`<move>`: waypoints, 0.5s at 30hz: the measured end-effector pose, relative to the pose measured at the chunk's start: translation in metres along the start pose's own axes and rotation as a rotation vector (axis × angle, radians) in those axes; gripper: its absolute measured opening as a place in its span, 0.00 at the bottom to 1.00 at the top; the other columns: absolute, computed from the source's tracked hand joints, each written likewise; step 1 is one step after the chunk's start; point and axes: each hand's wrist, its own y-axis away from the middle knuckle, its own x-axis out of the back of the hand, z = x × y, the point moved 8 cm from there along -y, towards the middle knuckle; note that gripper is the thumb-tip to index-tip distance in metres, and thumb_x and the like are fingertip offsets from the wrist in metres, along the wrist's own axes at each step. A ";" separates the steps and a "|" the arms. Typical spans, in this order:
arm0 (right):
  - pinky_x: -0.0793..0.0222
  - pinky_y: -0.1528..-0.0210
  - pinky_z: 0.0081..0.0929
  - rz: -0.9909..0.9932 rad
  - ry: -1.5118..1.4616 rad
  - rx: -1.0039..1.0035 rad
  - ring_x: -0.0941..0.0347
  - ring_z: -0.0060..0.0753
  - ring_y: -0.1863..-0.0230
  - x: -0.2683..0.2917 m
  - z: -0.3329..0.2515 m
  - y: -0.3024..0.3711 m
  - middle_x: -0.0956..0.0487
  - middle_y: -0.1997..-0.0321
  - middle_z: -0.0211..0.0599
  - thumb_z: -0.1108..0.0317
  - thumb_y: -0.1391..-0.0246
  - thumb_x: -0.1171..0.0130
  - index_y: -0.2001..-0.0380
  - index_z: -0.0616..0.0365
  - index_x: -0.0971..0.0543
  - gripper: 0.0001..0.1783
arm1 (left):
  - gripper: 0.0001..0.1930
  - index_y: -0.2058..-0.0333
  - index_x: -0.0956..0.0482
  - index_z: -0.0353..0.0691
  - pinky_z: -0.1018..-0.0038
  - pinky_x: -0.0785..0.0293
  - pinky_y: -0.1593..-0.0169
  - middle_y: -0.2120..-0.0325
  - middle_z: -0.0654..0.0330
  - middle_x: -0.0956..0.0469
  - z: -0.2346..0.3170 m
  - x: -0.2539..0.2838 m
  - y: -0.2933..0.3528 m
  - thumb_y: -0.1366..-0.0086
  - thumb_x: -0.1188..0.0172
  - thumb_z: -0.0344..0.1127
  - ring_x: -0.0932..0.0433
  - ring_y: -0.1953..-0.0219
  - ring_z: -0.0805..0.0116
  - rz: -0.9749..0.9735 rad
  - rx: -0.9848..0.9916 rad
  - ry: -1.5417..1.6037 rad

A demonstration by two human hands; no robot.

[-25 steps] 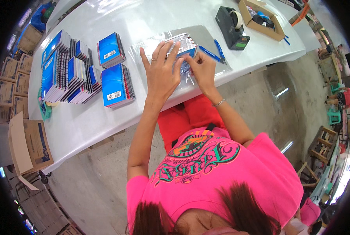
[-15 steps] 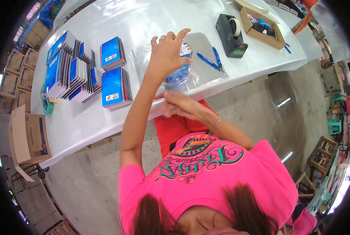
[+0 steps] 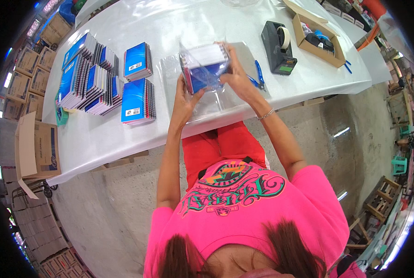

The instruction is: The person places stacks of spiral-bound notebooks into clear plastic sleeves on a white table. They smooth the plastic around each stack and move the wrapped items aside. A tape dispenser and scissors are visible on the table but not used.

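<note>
My left hand (image 3: 186,99) and my right hand (image 3: 238,76) grip a bundle of spiral notebooks (image 3: 207,62) from its two sides. See-through plastic wraps the bundle, and a loose corner of it sticks up at the top left. The bundle is tilted, with white page edges and part of a blue cover showing. Beneath it, flat see-through plastic bags (image 3: 230,103) lie on the white table (image 3: 160,123). Blue-handled pliers (image 3: 259,75) rest on the bags beside my right wrist, partly hidden. To the left stand two short stacks of blue notebooks (image 3: 135,101).
Farther left is a larger pile of spiral notebooks (image 3: 74,76). A black tape dispenser (image 3: 277,53) stands right of the bags, beside an open cardboard box (image 3: 334,54) with small items. A bigger open carton (image 3: 42,148) is off the table's left end.
The wrapped notebook bundle has come up off the bags, tilted, between both hands. My left hand has dropped from above it to its left side; my right hand has moved up to its right side.
</note>
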 end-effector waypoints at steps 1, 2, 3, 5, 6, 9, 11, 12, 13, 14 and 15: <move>0.40 0.38 0.31 -0.031 0.056 -0.068 0.43 0.39 0.35 0.001 0.017 0.005 0.42 0.34 0.44 0.87 0.66 0.48 0.30 0.52 0.55 0.56 | 0.48 0.32 0.55 0.38 0.62 0.47 0.31 0.35 0.45 0.47 -0.013 0.000 0.003 0.44 0.31 0.33 0.43 0.34 0.53 -0.050 0.021 -0.081; 0.42 0.36 0.31 -0.053 0.114 -0.139 0.45 0.40 0.33 0.007 0.038 0.012 0.44 0.32 0.46 0.86 0.66 0.48 0.29 0.54 0.56 0.57 | 0.49 0.32 0.55 0.38 0.61 0.48 0.31 0.34 0.45 0.48 -0.008 -0.003 0.005 0.44 0.31 0.33 0.44 0.33 0.53 -0.027 -0.007 -0.113; 0.51 0.30 0.33 -0.047 0.079 -0.160 0.50 0.44 0.29 0.006 0.050 0.013 0.47 0.29 0.47 0.86 0.65 0.48 0.28 0.55 0.57 0.57 | 0.49 0.32 0.55 0.37 0.61 0.50 0.30 0.34 0.45 0.49 0.004 -0.004 0.008 0.45 0.30 0.33 0.46 0.32 0.53 0.008 -0.037 -0.149; 0.53 0.29 0.33 -0.076 0.394 0.054 0.51 0.42 0.29 0.009 0.031 0.012 0.45 0.30 0.44 0.84 0.64 0.47 0.29 0.56 0.55 0.54 | 0.48 0.32 0.52 0.40 0.59 0.50 0.30 0.33 0.47 0.49 0.039 0.001 0.011 0.47 0.30 0.33 0.49 0.30 0.52 0.083 -0.147 -0.211; 0.54 0.28 0.34 -0.094 0.543 0.163 0.51 0.41 0.28 0.001 0.012 0.012 0.44 0.30 0.43 0.83 0.63 0.47 0.30 0.57 0.53 0.53 | 0.48 0.32 0.49 0.44 0.58 0.50 0.30 0.33 0.49 0.48 0.064 0.007 0.012 0.48 0.30 0.33 0.51 0.30 0.51 0.121 -0.226 -0.239; 0.54 0.28 0.38 -0.186 0.786 0.348 0.49 0.45 0.29 -0.012 -0.044 0.008 0.41 0.31 0.41 0.80 0.58 0.42 0.37 0.52 0.37 0.40 | 0.38 0.40 0.33 0.52 0.52 0.51 0.30 0.35 0.55 0.44 0.128 0.017 0.004 0.51 0.29 0.33 0.52 0.29 0.51 0.057 -0.402 -0.595; 0.52 0.30 0.37 -0.308 1.010 0.357 0.47 0.45 0.30 -0.018 -0.065 0.004 0.39 0.33 0.37 0.76 0.56 0.38 0.50 0.51 0.27 0.26 | 0.28 0.48 0.23 0.54 0.49 0.54 0.30 0.36 0.58 0.40 0.159 0.011 -0.005 0.52 0.29 0.35 0.51 0.29 0.53 -0.040 -0.476 -0.931; 0.50 0.30 0.37 -0.368 1.122 0.362 0.46 0.44 0.31 -0.021 -0.074 0.000 0.37 0.33 0.36 0.74 0.55 0.37 0.57 0.50 0.22 0.18 | 0.23 0.53 0.20 0.53 0.49 0.56 0.29 0.37 0.60 0.39 0.170 0.006 -0.011 0.51 0.29 0.37 0.50 0.30 0.54 -0.085 -0.509 -1.102; 0.44 0.35 0.35 -0.360 1.196 0.460 0.41 0.41 0.34 -0.028 -0.092 -0.003 0.33 0.36 0.34 0.68 0.55 0.32 0.72 0.52 0.20 0.07 | 0.17 0.59 0.16 0.52 0.48 0.58 0.29 0.37 0.61 0.37 0.177 0.002 -0.015 0.50 0.29 0.38 0.48 0.30 0.55 -0.132 -0.538 -1.273; 0.42 0.37 0.36 -0.312 1.129 0.479 0.38 0.42 0.37 -0.027 -0.113 -0.007 0.32 0.39 0.33 0.67 0.54 0.32 0.72 0.52 0.20 0.06 | 0.14 0.61 0.16 0.51 0.47 0.58 0.29 0.38 0.62 0.36 0.188 0.004 -0.022 0.49 0.30 0.38 0.46 0.31 0.56 -0.122 -0.544 -1.271; 0.41 0.38 0.37 -0.272 1.052 0.502 0.36 0.43 0.40 -0.028 -0.131 -0.012 0.30 0.41 0.32 0.66 0.54 0.32 0.73 0.52 0.19 0.06 | 0.11 0.64 0.15 0.50 0.46 0.58 0.30 0.39 0.62 0.34 0.198 0.009 -0.025 0.48 0.31 0.39 0.43 0.32 0.57 -0.108 -0.542 -1.278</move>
